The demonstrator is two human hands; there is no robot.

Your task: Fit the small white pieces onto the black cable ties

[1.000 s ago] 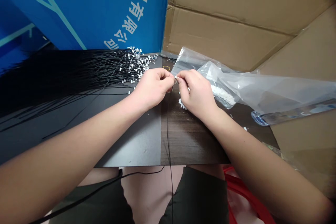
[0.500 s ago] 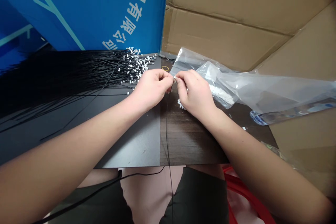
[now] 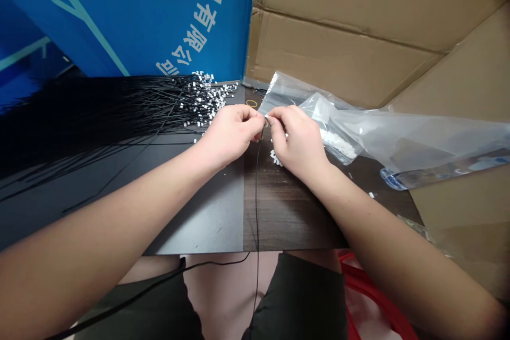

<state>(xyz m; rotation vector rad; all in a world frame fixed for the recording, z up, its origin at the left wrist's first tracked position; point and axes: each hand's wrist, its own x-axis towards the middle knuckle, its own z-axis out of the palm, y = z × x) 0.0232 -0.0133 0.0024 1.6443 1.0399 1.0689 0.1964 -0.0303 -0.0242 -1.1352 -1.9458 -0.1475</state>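
1. My left hand (image 3: pixel 235 135) was closed in a pinch on the upper end of a thin black wire (image 3: pixel 257 191), which hung in a slack, smooth line past the table's front edge.
2. My right hand (image 3: pixel 298 138) met it fingertip to fingertip, thumb and forefinger pinched on a tiny pale piece (image 3: pixel 266 118); my fingers covered most of it, so I couldn't tell its shape or whether the wire was seated in it.
3. Small, hard-edged white bits (image 3: pixel 275 158) lay just beside my right hand, partly hidden under it.
4. Beyond that hand, a crinkly, shiny clear bag (image 3: pixel 358 130) held a heap of white pieces (image 3: pixel 338 143), too blurred to separate.
5. On my left spread a dense sheaf of black wires (image 3: pixel 155 103) tipped with little white blocks (image 3: pixel 207 96); its far end melted into darkness.
6. A thin yellow loop (image 3: pixel 251 103) lay beyond my fingertips.
7. The table (image 3: pixel 287 212) was plain dark grey on the left, brown woodgrain on the right.
8. A blue panel (image 3: pixel 159 16) with white characters and creased brown cardboard (image 3: pixel 319 58) stood behind.
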